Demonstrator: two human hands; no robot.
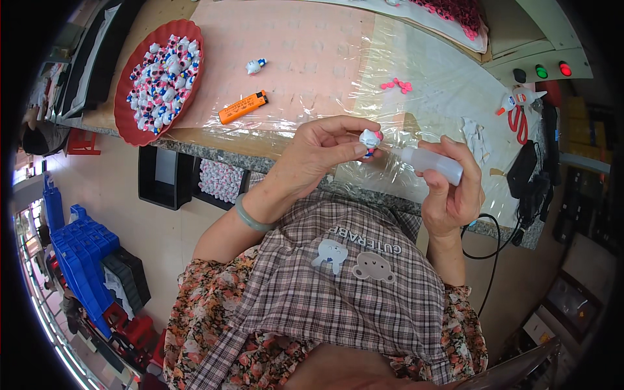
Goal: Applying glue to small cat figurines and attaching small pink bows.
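Between the thumb and fingers of my left hand (318, 151) is a small white cat figurine (369, 138) with pink and blue parts. My right hand (457, 185) is closed around a translucent squeeze bottle (434, 164), tilted so that its thin nozzle points left at the figurine. The nozzle tip is close to the figurine's side; whether they touch I cannot tell. Beyond my hands lie several small pink pieces (398, 85) on the plastic-covered table. A similar figurine (256, 65) rests alone on the pink sheet, near an orange lighter (243, 108).
A red bowl (123, 107) full of figurines stands at the left. Red scissors (518, 123), a glue bottle (520, 100) and a black cable (498, 242) are at the right. Below the table edge are black bins (161, 179), one holding many small pieces. Dark pink pieces (455, 14) lie at the back.
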